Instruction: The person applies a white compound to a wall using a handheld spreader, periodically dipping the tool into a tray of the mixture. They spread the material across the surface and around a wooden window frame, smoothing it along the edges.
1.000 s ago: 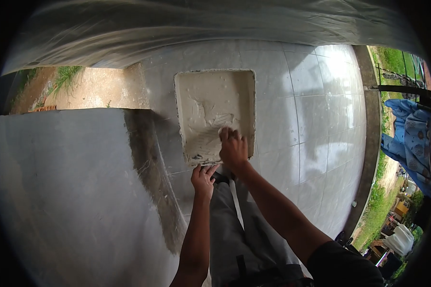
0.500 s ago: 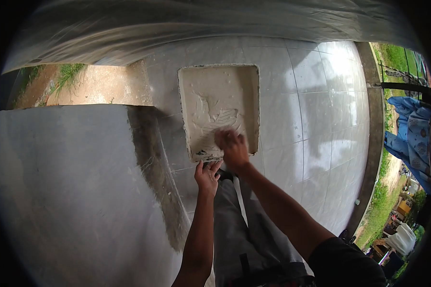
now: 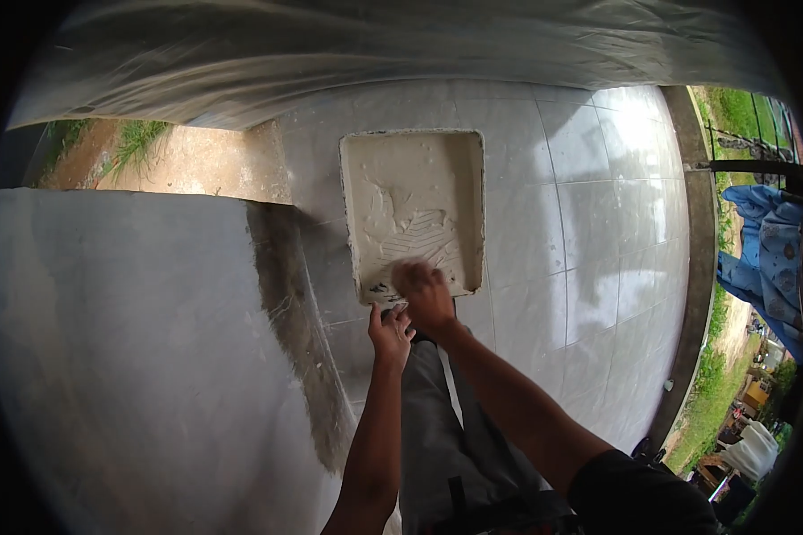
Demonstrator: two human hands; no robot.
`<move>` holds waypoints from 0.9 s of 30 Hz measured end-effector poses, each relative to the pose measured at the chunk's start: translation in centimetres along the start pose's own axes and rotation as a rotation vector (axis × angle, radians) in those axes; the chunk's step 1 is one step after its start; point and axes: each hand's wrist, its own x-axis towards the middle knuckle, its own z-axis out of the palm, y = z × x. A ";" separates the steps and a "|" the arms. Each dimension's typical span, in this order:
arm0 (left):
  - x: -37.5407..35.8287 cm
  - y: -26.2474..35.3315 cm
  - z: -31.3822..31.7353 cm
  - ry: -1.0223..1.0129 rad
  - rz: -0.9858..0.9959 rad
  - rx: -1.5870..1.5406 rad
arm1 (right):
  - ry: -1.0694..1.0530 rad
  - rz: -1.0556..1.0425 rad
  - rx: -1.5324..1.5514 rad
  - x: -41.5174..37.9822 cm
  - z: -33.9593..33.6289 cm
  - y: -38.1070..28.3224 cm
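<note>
In the head view a shallow rectangular paint tray (image 3: 483, 205) lies on the grey tiled floor, coated inside with thick cream-coloured paint (image 3: 401, 165). Ridges show in the paint near the tray's lower middle. My left hand (image 3: 390, 332) is at the tray's near edge, its fingers curled against the rim. Over the near end of the tray is my right hand (image 3: 426, 294), its fingers closed and blurred by motion. Whatever it holds, if anything, I cannot make out. Dark patches show through the paint beside it.
A smooth grey raised surface (image 3: 134, 312) with a rough dark edge stands at the left. Plastic-like sheeting (image 3: 401, 45) spans the top. At the right, beyond a ledge (image 3: 700, 259), are grass and a blue patterned cloth (image 3: 763, 236). My legs are just below the tray.
My right hand has moved slightly left and toward the tray's near edge, uncovering more ridged paint. My left hand stays at the rim. The view has shifted slightly.
</note>
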 end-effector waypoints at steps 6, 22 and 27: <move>-2.6 1.4 0.7 0.077 -0.004 0.072 | 0.118 0.416 1.097 1.1 0.6 0.1; -14.6 6.9 3.6 0.070 0.308 0.330 | 0.002 0.287 2.658 -0.8 -18.0 1.6; -19.7 9.7 5.8 0.109 0.535 0.418 | -0.143 0.055 2.579 2.1 -25.3 -2.8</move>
